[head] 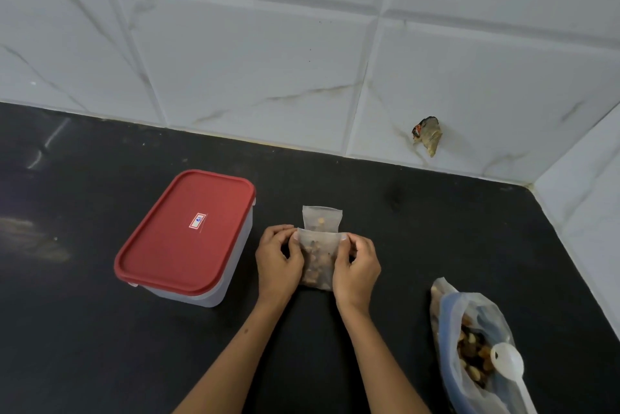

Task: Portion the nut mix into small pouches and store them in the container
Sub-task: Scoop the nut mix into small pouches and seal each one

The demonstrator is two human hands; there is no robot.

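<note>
Left hand (279, 256), right hand (356, 266) fingers pinch pouch (317, 259) top corners

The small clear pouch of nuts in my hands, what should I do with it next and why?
Probably press its top edge shut. The left hand and right hand pinch the small clear pouch at its upper corners, it already holds nuts, and the red-lidded plastic container is closed, so storing comes later.
</note>
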